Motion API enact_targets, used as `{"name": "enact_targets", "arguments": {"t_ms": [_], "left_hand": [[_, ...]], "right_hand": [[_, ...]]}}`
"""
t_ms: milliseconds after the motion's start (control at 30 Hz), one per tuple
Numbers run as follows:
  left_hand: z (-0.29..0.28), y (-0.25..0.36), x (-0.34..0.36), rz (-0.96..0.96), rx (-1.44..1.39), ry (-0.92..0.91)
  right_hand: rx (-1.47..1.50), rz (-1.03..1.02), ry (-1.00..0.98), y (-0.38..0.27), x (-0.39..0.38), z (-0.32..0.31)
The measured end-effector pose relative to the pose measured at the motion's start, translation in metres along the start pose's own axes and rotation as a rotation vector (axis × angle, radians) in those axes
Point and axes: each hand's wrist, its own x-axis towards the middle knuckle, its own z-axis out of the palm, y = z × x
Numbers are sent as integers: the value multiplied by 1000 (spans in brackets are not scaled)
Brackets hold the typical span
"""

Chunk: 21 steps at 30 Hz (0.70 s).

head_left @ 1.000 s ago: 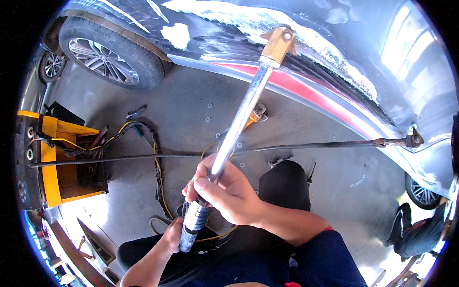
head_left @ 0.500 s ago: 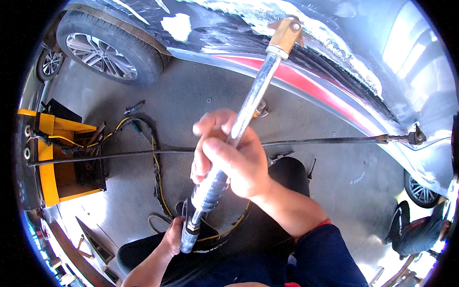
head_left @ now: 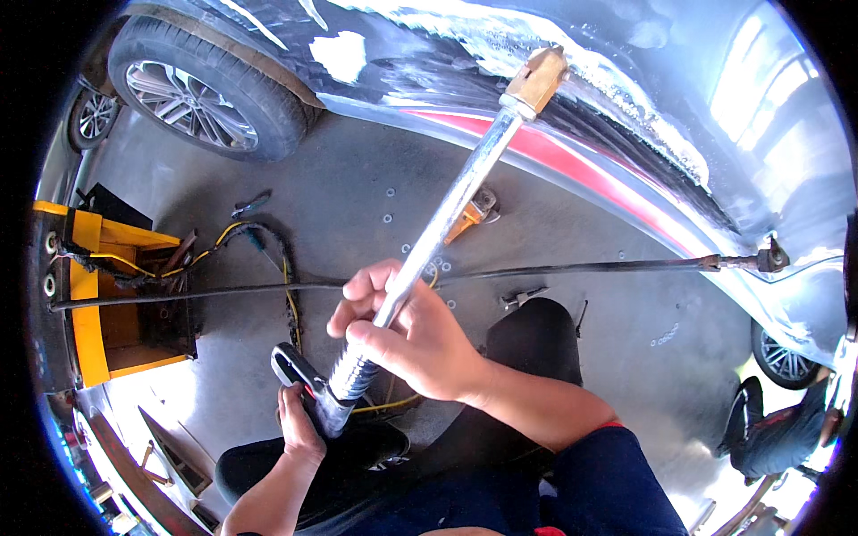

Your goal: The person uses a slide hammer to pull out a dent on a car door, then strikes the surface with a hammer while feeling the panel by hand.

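Note:
My right hand (head_left: 411,339) is loosely closed round the chrome shaft (head_left: 451,201) of a long puller tool, just above its ribbed sleeve (head_left: 355,373). My left hand (head_left: 299,420) holds the black loop handle (head_left: 293,368) at the tool's lower end. The brass-coloured head (head_left: 534,82) is at the grey car's side panel (head_left: 626,125), over rough white and dark patches; whether it is fixed there I cannot tell. A red strip (head_left: 590,179) runs below them.
A yellow-and-black equipment cart (head_left: 92,339) stands left, with cables. A long black bar or lead (head_left: 590,266) crosses to a clamp (head_left: 770,259) on the car. An orange power tool (head_left: 469,219) lies on the floor (head_left: 652,304). Another person's dark-trousered leg (head_left: 778,429) shows at lower right.
The tool's handle end has swung left and up with my left hand, bringing the loop into view. My right hand rose along the shaft, then came back down and left.

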Motion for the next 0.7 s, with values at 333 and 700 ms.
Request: {"name": "enact_targets", "arguments": {"t_ms": [333,700], "left_hand": [[25,1,-26,-432,286,-297],[36,6,-31,-383,254,-363]], "right_hand": [[77,41,-14,-9,-19,4],[178,-17,-53,8,-12,4]]}}
